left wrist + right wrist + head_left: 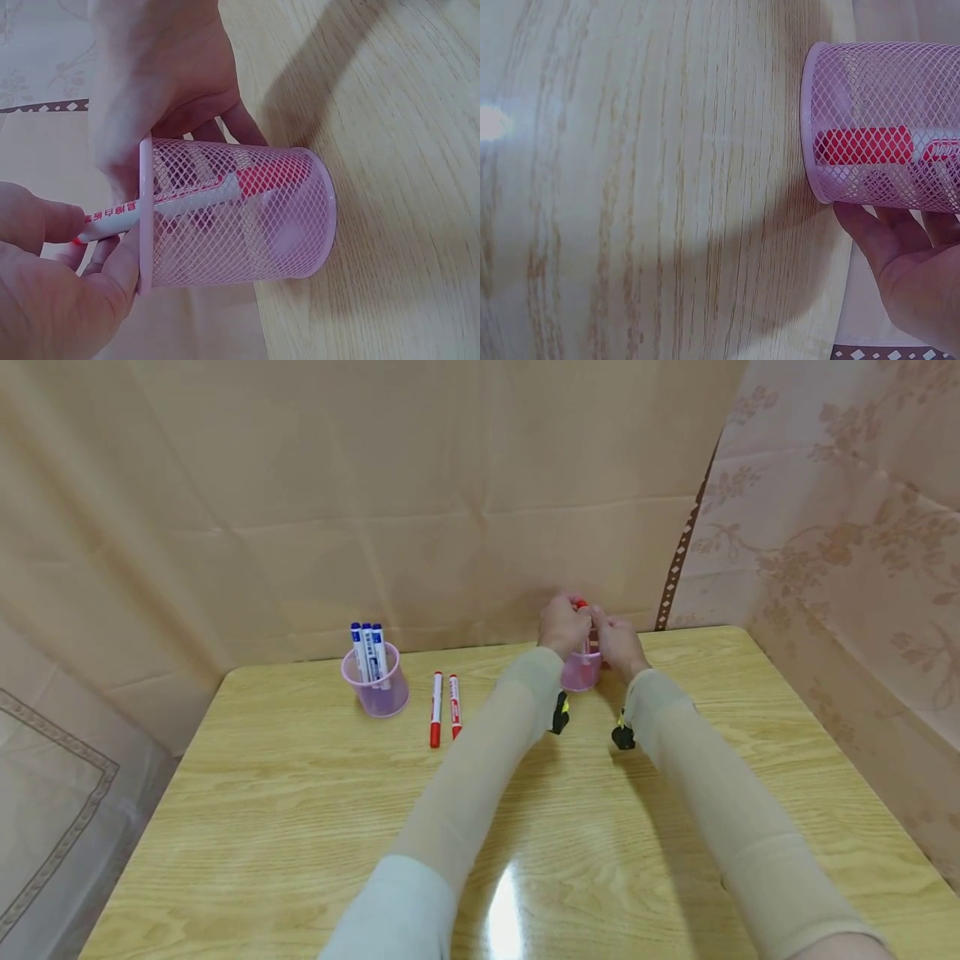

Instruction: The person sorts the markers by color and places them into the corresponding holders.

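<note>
At the back right of the table stands a pink mesh pen cup (581, 673). My left hand (564, 625) pinches the tail end of a red-and-white whiteboard marker (112, 222) at the cup's mouth. Through the mesh, the marker's red cap (866, 145) shows low inside the cup, pointing down. My right hand (619, 645) grips the cup from its right side, fingers along the back and thumb near the rim. Two more red markers (437, 710) lie side by side on the table, left of my left forearm.
A second mesh cup (385, 700), purplish pink, holds several blue-capped markers (367, 652) at the back left. The wood-grain table (300, 827) meets a beige cloth (375, 510) behind and a floral cloth (847, 527) on the right.
</note>
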